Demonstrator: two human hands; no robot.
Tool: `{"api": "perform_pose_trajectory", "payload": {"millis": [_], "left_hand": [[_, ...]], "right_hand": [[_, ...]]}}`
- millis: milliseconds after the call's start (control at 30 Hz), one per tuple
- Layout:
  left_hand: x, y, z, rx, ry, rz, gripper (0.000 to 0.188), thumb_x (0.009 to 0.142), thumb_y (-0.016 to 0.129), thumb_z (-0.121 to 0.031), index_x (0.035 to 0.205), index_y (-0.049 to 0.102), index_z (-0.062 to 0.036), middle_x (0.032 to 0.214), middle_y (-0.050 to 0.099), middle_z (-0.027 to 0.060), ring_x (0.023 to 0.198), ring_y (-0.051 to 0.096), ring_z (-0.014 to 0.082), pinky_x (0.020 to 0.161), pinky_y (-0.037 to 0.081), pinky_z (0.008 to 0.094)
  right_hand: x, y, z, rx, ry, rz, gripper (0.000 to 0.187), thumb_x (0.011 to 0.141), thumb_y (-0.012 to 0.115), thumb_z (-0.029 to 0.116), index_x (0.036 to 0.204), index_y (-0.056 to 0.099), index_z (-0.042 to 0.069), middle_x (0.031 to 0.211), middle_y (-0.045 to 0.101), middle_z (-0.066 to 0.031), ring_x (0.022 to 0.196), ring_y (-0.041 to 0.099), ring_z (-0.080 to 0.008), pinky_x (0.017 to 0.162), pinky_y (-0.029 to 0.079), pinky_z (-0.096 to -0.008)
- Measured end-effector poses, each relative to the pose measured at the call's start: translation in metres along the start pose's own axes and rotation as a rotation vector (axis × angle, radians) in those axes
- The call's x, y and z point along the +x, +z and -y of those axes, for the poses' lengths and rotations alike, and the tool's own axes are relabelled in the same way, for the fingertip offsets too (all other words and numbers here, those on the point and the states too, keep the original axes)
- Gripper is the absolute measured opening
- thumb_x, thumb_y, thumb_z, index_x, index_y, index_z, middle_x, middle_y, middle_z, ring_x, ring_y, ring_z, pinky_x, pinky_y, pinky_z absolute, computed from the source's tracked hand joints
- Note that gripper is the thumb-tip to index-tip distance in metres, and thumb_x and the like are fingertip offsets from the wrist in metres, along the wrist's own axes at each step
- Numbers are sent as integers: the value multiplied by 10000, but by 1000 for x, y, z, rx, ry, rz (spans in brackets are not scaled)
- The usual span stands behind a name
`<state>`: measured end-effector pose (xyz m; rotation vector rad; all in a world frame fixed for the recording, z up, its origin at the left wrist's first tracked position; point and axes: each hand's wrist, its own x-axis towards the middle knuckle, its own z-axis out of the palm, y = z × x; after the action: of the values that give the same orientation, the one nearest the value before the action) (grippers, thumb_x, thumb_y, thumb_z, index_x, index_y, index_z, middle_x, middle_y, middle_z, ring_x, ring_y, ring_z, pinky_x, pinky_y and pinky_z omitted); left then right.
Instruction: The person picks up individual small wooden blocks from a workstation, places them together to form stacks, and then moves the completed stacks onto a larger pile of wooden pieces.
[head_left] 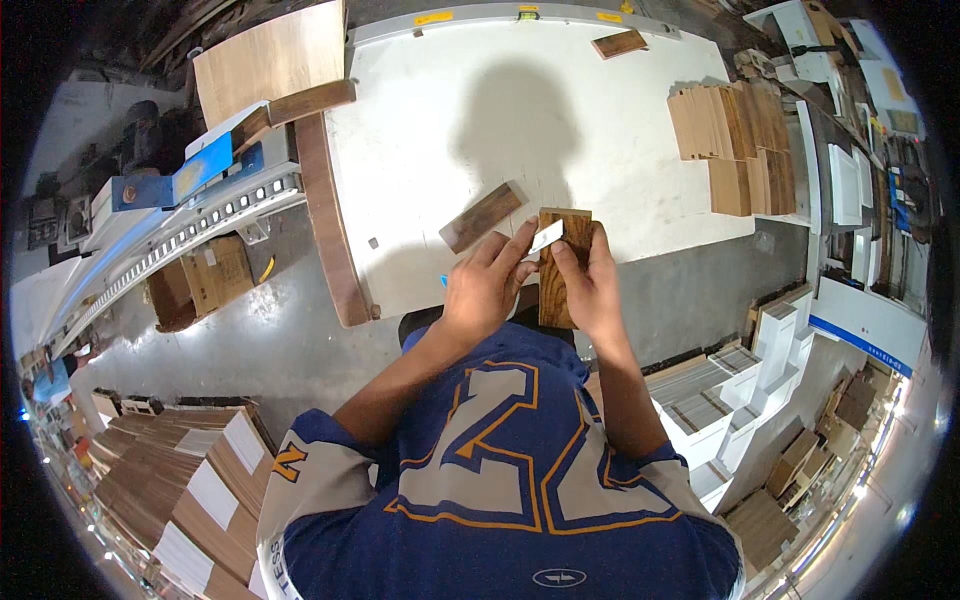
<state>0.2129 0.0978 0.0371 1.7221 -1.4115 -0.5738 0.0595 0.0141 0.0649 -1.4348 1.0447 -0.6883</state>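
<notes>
In front of me, a dark brown grained wood piece [556,300] points away over the near edge of the white table [640,150]. My right hand [592,282] is closed round its right side, thumb on the top face. A small flat white piece [547,235], perhaps a label or a scrap of card, lies slanted over the wood. The fingertips of my left hand [482,285] pinch its left end, and my right thumb is close to its other side. Just beyond my left hand, a second brown wood piece [483,217] rests on the table.
Stacked wood blocks [745,145] stand at the table's right. Another block [619,43] lies by the level [528,13] at the far edge. A brown strip [333,230] borders the left side, near a metal rail [190,235] and cardboard box [217,272]. Boards [190,470] are stacked at lower left.
</notes>
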Motion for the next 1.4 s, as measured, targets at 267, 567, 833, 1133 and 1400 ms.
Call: {"api": "perform_pose_trajectory", "payload": {"millis": [267, 567, 833, 1133, 1400], "left_hand": [[9, -5, -11, 27, -93, 76, 523, 989, 701, -184, 1495, 568, -167, 1007, 671, 146, 877, 700, 371, 743, 578, 480], [20, 13, 157, 220, -450, -55, 398, 1092, 536, -270, 1454, 581, -111, 1119, 710, 279, 961, 719, 456, 812, 581, 548], [-12, 0, 190, 505, -266, -71, 609, 1011, 657, -374, 1462, 536, 17, 1259, 655, 302, 1135, 624, 479, 993, 497, 556], [-3, 57, 93, 158, -153, 287, 966, 762, 904, -407, 1523, 473, 3, 1286, 652, 244, 1182, 632, 443, 1031, 513, 506], [11, 88, 151, 487, -144, 78, 793, 812, 860, -457, 1407, 570, -20, 1321, 614, 214, 1177, 588, 391, 1027, 466, 505]], "right_hand": [[-7, -8, -7, -162, 34, 0, 284, 1058, 628, 129, 1228, 518, -70, 949, 728, -142, 793, 709, -168, 678, 577, -321], [-17, -7, -17, 161, 190, 50, 310, 1077, 645, 199, 1250, 531, -31, 1063, 708, -108, 885, 684, -131, 772, 569, -289], [-12, -15, -99, 247, 152, -206, 350, 1080, 659, 246, 1313, 559, 3, 1103, 671, -52, 977, 605, -107, 863, 515, -291], [29, 16, -139, 470, 496, -114, 473, 1036, 708, 336, 1377, 541, 52, 1261, 654, -104, 1124, 650, -211, 951, 555, -374], [15, 6, -146, -85, 203, -229, 578, 1001, 750, 304, 1419, 480, 10, 1405, 563, -191, 1269, 582, -292, 1055, 491, -419]]}}
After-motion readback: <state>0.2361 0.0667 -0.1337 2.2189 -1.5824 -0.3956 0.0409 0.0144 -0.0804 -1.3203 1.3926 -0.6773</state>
